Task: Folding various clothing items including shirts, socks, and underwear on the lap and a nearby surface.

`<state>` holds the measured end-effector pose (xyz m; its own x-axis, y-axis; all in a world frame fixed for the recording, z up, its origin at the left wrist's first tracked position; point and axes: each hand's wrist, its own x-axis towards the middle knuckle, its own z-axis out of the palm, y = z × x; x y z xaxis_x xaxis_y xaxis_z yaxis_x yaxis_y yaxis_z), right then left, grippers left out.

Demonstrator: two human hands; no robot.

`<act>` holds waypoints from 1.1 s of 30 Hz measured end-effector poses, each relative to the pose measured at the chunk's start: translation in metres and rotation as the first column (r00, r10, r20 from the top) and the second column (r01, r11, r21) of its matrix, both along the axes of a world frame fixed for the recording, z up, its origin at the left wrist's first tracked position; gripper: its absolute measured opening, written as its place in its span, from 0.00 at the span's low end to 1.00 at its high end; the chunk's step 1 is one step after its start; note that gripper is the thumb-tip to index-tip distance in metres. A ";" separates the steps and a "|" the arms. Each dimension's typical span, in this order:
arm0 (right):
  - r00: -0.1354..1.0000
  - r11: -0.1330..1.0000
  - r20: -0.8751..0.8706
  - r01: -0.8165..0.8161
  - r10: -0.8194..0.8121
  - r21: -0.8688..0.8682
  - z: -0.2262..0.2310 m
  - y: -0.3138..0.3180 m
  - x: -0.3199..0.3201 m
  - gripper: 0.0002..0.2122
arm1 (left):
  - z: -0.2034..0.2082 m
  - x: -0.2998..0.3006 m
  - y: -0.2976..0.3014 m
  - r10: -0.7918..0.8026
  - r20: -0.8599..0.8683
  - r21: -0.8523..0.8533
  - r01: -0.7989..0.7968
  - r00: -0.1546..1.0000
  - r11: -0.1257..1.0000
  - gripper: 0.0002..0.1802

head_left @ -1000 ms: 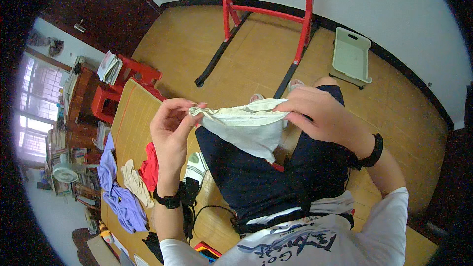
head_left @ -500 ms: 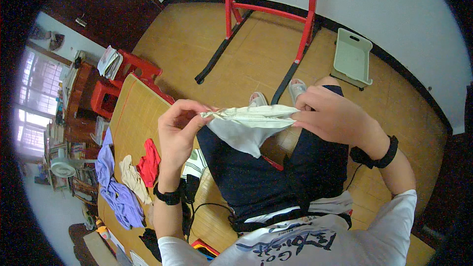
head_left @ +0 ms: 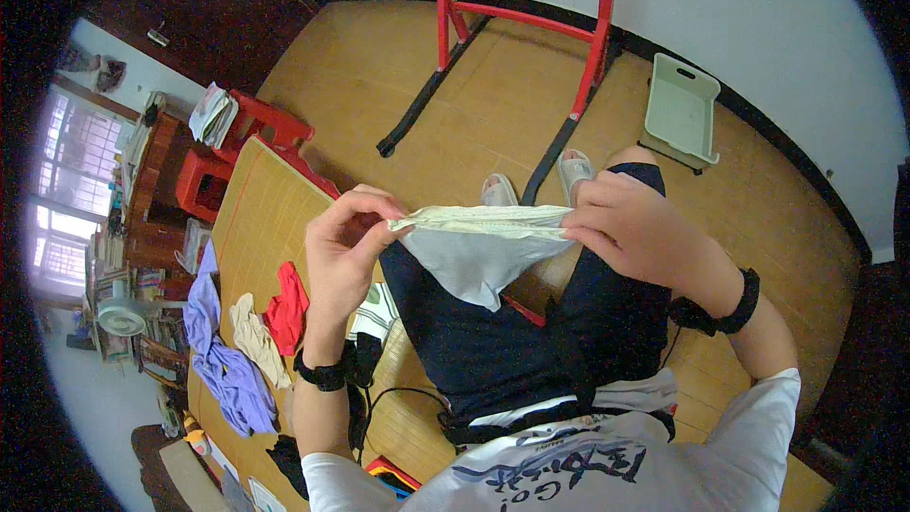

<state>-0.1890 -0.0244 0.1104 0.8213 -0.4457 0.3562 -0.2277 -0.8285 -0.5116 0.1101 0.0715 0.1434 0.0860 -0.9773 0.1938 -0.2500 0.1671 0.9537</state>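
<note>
While its pale band [head_left: 483, 221] is stretched between the left hand [head_left: 343, 245] and the right hand [head_left: 649, 226], a light grey garment [head_left: 464, 261] is held above the dark shorts [head_left: 483, 360], its body drooped toward the near side. Both hands are closed in a pinch, one at each end of the band. On the left, a purple garment [head_left: 232, 384], a beige cloth [head_left: 253, 337] and a red cloth [head_left: 285, 311] are spread, crumpled, on a yellow mat [head_left: 265, 204].
</note>
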 end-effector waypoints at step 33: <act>0.984 0.968 0.080 0.141 -0.160 0.207 -0.012 -0.102 0.023 0.10 | -0.044 0.011 -0.079 0.062 0.167 0.069 -0.074 0.984 0.995 0.06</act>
<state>-0.1664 -0.1268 0.0984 0.7060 -0.6317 0.3203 -0.2845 -0.6670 -0.6886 0.1214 -0.0077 0.0998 0.1256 -0.9825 0.1376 -0.4129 0.0744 0.9077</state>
